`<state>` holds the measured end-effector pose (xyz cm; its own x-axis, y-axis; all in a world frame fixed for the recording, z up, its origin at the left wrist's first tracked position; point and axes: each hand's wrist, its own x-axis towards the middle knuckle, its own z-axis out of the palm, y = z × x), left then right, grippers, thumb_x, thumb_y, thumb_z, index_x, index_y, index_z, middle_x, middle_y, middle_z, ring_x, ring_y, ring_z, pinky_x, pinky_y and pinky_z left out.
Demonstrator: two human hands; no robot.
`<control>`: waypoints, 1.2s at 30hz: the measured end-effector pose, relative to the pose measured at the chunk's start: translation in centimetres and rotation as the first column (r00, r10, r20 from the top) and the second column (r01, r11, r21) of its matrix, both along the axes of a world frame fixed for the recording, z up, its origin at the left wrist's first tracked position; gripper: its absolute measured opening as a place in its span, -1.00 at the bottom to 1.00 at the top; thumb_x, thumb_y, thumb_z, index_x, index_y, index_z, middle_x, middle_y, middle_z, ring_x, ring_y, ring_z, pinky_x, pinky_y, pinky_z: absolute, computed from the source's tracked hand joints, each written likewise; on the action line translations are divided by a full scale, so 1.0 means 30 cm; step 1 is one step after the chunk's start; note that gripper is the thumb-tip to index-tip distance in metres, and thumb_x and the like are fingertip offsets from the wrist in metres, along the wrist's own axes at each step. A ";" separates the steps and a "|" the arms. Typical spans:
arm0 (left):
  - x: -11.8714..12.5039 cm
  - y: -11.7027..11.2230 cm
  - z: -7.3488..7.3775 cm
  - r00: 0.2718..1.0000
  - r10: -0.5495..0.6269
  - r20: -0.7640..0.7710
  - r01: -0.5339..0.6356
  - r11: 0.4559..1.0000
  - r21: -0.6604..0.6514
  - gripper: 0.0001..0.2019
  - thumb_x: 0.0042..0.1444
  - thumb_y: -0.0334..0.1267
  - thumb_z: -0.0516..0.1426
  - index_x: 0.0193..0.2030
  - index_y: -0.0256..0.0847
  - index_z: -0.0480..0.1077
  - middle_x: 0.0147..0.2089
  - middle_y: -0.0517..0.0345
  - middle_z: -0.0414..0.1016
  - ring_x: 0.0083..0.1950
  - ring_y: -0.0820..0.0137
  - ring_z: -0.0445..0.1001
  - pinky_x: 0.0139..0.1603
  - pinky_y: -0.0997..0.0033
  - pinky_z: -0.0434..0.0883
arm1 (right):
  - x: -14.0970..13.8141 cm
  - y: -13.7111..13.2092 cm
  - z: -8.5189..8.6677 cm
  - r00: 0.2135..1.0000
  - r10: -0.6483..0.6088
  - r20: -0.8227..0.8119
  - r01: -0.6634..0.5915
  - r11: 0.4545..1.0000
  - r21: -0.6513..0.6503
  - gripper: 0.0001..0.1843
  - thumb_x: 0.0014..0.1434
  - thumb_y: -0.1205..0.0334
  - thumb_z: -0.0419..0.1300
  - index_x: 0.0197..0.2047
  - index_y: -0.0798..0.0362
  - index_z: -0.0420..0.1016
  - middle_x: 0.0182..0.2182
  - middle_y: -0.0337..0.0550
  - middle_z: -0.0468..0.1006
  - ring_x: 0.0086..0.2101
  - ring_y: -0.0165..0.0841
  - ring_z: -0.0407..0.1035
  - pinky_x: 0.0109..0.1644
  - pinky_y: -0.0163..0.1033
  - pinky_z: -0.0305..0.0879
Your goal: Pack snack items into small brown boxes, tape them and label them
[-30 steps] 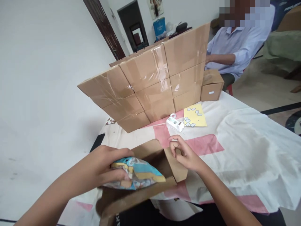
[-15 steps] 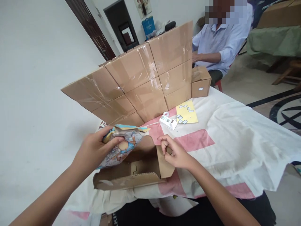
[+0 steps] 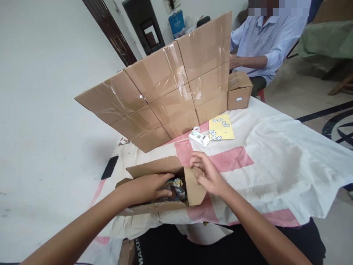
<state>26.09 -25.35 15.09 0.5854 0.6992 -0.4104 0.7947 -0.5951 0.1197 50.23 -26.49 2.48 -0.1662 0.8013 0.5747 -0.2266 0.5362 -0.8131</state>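
Lowered since the earlier frame, the crinkled blue-and-yellow plastic packet (image 3: 179,192) lies inside the brown cardboard box (image 3: 156,167), beneath the left hand (image 3: 147,187), whose hold is unclear, the right hand (image 3: 207,173) loosely curled, empty.

Cardboard partition (image 3: 176,88) blocking upper centre, left hand (image 3: 146,188) obstructing box (image 3: 162,207) mouth lower centre, passage over tabletop (image 3: 273,147) at right
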 end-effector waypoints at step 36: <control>-0.270 -0.448 -0.541 0.768 -0.202 0.608 -0.565 0.233 0.791 -0.64 0.16 -0.43 0.20 0.04 0.08 0.49 0.33 -0.02 0.43 0.41 -0.10 0.26 0.24 -0.34 0.26 | -0.289 -0.111 0.000 0.945 -0.298 0.136 0.311 0.946 -0.090 -0.81 0.24 0.06 0.23 -0.22 -0.04 0.62 0.06 -0.01 0.55 0.15 -0.10 0.37 0.28 0.02 0.24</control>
